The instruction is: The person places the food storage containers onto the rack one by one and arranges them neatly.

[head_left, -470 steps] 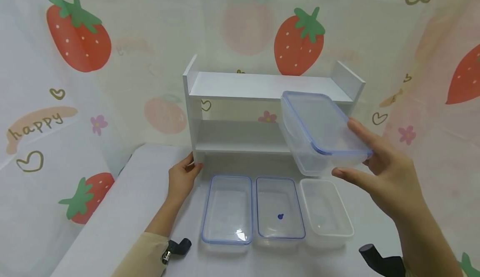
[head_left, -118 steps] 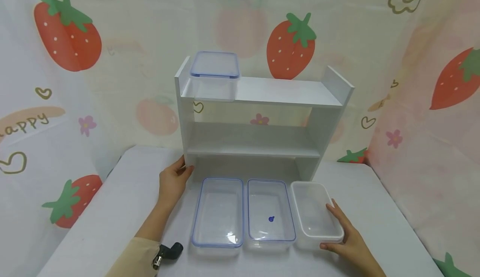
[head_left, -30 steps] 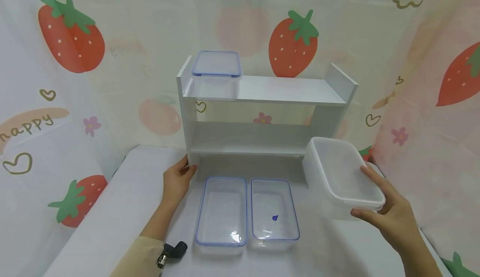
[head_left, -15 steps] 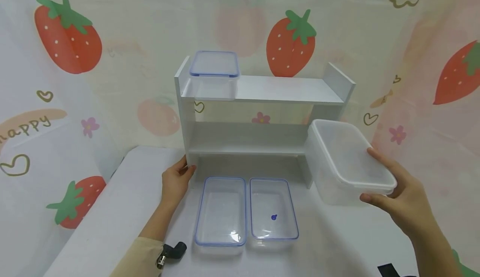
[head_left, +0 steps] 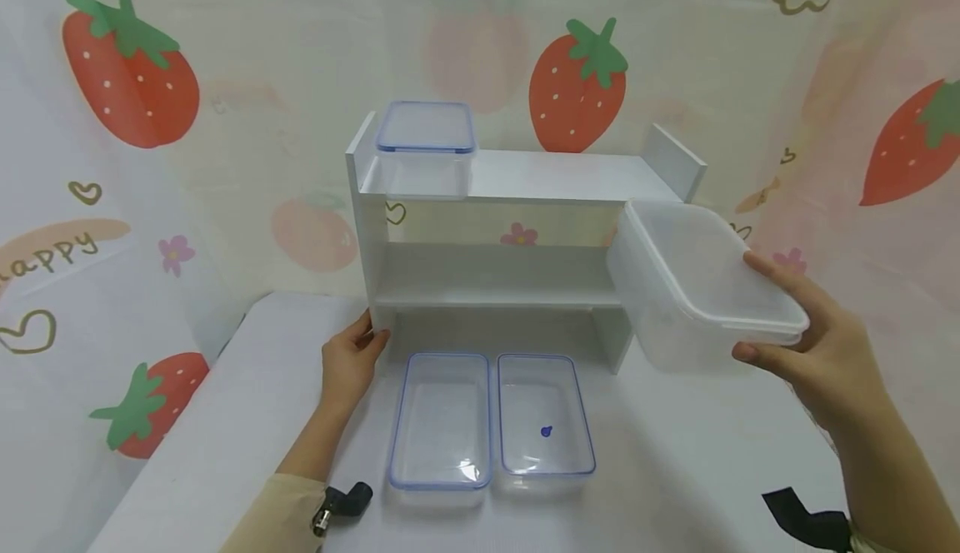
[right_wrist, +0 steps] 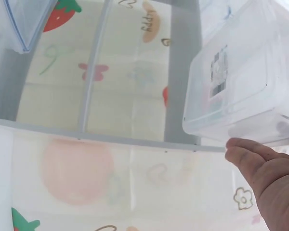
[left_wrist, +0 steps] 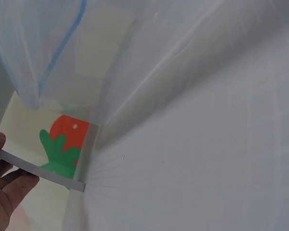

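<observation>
My right hand (head_left: 832, 353) grips the near right corner of a clear plastic food container with a whitish lid (head_left: 697, 286), thumb low and fingers at the lid's edge. It is off the table, in front of the white shelf's (head_left: 555, 176) right side panel. The right wrist view shows this food container (right_wrist: 231, 82) from below, with a printed mark on its base. My left hand (head_left: 351, 366) pinches the shelf's left side panel near its foot; the left wrist view shows fingers and thumb (left_wrist: 12, 192) on either side of the panel's edge.
A blue-rimmed food container (head_left: 427, 132) stands at the left end of the top board. Two more, the left blue-rimmed container (head_left: 442, 420) and the right one with a blue spot (head_left: 546, 415), lie side by side on the white table (head_left: 660, 470). A strawberry-print cloth hangs behind.
The first blue-lidded food container went from my right hand to the top board. My right hand then took the white-lidded container and raised it from the table. My left hand stays on the panel.
</observation>
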Demonstrator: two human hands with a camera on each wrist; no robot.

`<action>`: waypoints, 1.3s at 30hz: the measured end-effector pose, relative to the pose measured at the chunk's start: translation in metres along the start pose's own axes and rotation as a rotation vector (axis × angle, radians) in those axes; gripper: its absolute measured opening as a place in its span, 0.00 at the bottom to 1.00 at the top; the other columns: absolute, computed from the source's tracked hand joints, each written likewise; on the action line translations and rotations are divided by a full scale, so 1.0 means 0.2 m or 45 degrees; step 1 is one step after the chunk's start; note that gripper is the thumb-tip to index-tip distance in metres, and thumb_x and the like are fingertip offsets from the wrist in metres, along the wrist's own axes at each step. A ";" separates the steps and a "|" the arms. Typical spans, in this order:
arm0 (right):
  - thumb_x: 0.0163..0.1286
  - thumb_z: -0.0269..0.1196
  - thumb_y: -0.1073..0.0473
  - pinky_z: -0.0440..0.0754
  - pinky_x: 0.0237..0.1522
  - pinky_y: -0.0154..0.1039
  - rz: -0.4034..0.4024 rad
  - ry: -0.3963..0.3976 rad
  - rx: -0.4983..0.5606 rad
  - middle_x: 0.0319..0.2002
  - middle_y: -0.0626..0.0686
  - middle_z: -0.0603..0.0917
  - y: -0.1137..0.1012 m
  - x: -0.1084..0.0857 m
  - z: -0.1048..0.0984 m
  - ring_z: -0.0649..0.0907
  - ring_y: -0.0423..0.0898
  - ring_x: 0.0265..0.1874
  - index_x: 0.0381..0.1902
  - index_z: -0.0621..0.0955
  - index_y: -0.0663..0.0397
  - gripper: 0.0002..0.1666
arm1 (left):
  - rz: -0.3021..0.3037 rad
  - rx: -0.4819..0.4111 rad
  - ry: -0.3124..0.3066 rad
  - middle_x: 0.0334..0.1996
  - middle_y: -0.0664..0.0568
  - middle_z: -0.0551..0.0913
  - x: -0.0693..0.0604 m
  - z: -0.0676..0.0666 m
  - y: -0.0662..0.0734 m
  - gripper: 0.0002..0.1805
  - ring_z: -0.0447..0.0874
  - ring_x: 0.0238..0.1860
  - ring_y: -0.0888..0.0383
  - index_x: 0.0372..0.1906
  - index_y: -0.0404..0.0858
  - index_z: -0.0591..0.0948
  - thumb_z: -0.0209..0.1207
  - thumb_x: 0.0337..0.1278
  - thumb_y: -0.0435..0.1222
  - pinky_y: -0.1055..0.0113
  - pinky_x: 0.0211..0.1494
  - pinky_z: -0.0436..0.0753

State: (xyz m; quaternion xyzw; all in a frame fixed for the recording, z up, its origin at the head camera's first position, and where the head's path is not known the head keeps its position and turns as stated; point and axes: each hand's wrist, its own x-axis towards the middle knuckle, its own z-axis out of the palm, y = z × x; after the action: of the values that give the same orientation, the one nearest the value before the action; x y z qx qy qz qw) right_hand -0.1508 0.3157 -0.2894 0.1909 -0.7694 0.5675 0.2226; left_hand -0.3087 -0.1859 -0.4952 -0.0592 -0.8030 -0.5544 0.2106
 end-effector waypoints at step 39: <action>0.61 0.69 0.77 0.86 0.45 0.25 0.058 -0.042 0.103 0.64 0.52 0.75 -0.20 0.42 0.05 0.79 0.47 0.54 0.74 0.73 0.48 0.45 | 0.025 -0.015 0.021 0.63 0.39 0.80 0.02 0.01 -0.02 0.27 0.86 0.55 0.40 0.69 0.38 0.76 0.66 0.67 0.35 0.59 0.56 0.86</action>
State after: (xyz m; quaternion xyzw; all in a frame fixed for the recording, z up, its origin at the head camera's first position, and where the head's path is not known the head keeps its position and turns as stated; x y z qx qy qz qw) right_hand -0.1999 0.2909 -0.2126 0.1915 -0.7535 0.5998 0.1891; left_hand -0.3140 -0.1860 -0.4988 -0.0638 -0.7974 -0.5574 0.2224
